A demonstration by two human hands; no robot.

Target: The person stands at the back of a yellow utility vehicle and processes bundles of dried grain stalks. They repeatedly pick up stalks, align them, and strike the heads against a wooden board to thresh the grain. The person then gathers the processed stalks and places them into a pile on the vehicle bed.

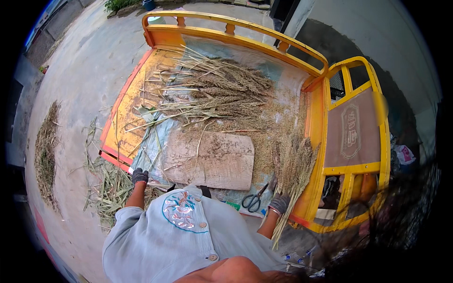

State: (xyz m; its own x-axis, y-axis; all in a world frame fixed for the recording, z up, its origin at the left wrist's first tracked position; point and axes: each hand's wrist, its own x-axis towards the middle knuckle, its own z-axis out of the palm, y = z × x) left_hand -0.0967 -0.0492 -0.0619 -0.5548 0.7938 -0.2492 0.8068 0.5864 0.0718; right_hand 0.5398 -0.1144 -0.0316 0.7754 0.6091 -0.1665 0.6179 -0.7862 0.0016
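Observation:
My right hand (279, 204), in a dark glove, is closed round the lower stalks of a bundle of grain heads (295, 162) at the right side of the cart bed. Beside it lies a pair of black scissors (252, 202). At the near left edge of the bed is my left hand (139, 176), also gloved, with its fingers curled. Whatever it grips is too small to make out; thin dry stalks lie just beyond it. Between the hands a worn wooden board (222, 158) rests on the plastic sheet (163, 134).
A large pile of cut grain stalks (226, 87) covers the far part of the bed, heads to the right. Yellow rails (236, 26) enclose the far side and a panelled frame (351, 127) the right. Stripped leaves (109, 186) and a stalk heap (47, 155) lie on the ground leftward.

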